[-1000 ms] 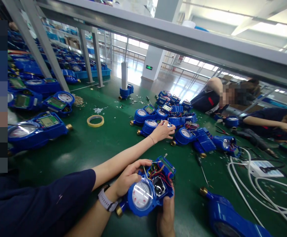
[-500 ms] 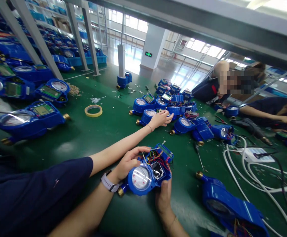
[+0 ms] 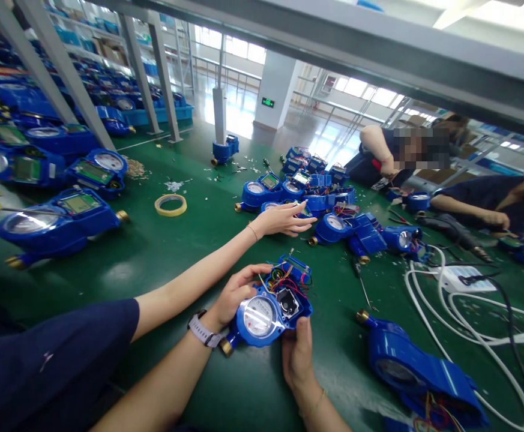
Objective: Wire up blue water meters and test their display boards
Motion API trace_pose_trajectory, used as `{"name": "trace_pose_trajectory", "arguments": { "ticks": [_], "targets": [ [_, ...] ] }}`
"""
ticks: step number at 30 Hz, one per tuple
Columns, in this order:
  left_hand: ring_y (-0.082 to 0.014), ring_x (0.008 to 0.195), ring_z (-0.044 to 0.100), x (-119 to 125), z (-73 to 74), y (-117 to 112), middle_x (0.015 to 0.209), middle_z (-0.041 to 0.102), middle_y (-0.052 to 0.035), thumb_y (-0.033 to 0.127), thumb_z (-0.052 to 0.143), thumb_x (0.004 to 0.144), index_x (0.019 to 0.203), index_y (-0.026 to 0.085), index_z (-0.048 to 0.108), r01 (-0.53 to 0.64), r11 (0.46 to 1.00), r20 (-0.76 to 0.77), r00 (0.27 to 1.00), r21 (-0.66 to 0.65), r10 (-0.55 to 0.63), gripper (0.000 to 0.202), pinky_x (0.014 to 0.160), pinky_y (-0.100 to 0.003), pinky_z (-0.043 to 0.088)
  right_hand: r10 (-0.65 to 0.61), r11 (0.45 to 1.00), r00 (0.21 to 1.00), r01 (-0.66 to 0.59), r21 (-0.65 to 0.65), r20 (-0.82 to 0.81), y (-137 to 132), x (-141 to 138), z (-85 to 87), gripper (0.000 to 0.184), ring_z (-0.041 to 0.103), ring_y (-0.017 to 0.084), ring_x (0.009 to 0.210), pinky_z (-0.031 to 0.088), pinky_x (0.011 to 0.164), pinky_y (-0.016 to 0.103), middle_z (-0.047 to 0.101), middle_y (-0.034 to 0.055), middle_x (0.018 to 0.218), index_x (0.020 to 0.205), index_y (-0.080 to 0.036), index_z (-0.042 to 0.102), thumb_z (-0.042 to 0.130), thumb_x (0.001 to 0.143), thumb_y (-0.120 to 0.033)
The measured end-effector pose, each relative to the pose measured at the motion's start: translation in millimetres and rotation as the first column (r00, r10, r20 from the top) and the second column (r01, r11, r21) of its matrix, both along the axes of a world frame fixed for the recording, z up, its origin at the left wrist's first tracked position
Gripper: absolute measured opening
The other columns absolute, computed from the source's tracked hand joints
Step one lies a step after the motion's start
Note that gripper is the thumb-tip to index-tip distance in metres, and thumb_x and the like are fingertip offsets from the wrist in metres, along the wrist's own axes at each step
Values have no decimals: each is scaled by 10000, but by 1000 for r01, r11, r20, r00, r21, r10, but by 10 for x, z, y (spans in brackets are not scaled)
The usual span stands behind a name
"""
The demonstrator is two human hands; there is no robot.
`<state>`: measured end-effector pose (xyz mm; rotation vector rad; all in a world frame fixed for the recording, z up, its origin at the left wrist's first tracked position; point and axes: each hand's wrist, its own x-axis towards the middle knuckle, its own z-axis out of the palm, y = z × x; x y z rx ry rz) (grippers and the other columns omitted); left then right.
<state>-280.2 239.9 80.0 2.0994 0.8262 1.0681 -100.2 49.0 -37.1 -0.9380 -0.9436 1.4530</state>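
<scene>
A blue water meter [image 3: 262, 315] with a round dial and an open compartment of coloured wires sits on the green table [image 3: 189, 252] in front of me. My left hand [image 3: 234, 293], with a watch on its wrist, is closed round the meter's upper left side. My right hand [image 3: 296, 357] grips its lower right edge from below. A co-worker's bare arm in a navy sleeve reaches across from the left. That person's hand [image 3: 284, 219] is stretched flat over a pile of blue meters [image 3: 307, 192].
More blue meters [image 3: 59, 219] line the left side, and a blue meter body [image 3: 406, 366] lies at lower right. A tape roll [image 3: 170, 205], a screwdriver [image 3: 361, 282], white cables [image 3: 460, 324] and a white box [image 3: 464, 279] lie on the table. Two people work at far right.
The co-worker's hand has drawn back slightly from the pile and flattened out. My hands still hold the meter, which now sits a little farther from me.
</scene>
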Motion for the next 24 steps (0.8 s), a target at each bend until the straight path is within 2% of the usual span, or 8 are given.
{"name": "trace_pose_trajectory", "arguments": {
  "ticks": [1,2,5,8,11,18,21,24],
  "targets": [
    [-189,1322,475,-11,-23,-255,1171,609,-54,225,443,788,983,273,668,-36,995,164,985,-98,52,302,1134,-491,352,-1,1000,1000,1,-4,-12,-2,0,-8,630,545,290,1206,407,1028,485,531,138,1358,1371,-174,404,536,889,-557],
    [-199,1293,501,-14,-80,-546,1186,604,-58,251,440,801,1027,253,658,-136,973,344,919,-185,194,313,1090,-498,404,-2,1000,1000,1,-8,-24,-3,0,-16,623,545,290,1205,404,1030,484,530,136,1360,1359,-176,417,542,885,-560],
    [-228,1227,558,1,-384,-1392,1244,596,-42,245,394,807,1124,267,630,-190,946,409,866,-262,287,396,1008,-502,462,-1,1000,999,0,-25,-52,-8,-7,-23,600,548,287,1200,403,1028,475,535,125,1361,1340,-187,442,560,881,-555],
    [-272,1297,500,10,-649,-1812,1296,594,34,174,405,768,1141,279,650,-126,912,498,804,-391,325,458,1085,-521,341,-7,999,997,4,-43,-72,-11,-12,-3,590,551,281,1194,402,1025,455,548,114,1353,1326,-197,465,591,869,-548],
    [-303,1337,446,6,-714,-1808,1335,585,15,157,491,730,1108,256,690,-32,885,571,754,-464,326,438,1142,-488,262,-15,998,996,10,-62,-92,-15,-13,29,589,567,275,1169,421,1001,435,574,97,1323,1307,-210,488,624,845,-550],
    [-306,1293,484,-14,-623,-1735,1327,598,-67,149,552,709,1109,204,694,-13,848,624,671,-530,400,428,1119,-452,325,-49,991,988,30,-129,-148,58,-116,180,516,605,219,1081,459,940,360,652,36,1178,1229,-235,542,688,811,-500],
    [-297,1281,496,-58,-618,-1752,1332,589,-69,148,552,721,1102,206,696,-99,826,589,656,-554,473,411,1086,-424,368,-36,988,981,6,-155,-190,166,-233,274,454,628,193,994,482,892,340,669,27,1126,1174,-232,561,686,818,-486],
    [-297,1304,473,-130,-600,-1742,1347,570,-86,182,563,744,1087,193,695,-270,795,503,653,-543,566,368,1078,-412,380,-11,986,972,-28,-163,-234,293,-380,343,426,632,201,975,499,856,351,672,32,1102,1138,-226,569,679,818,-484]
  ]
}}
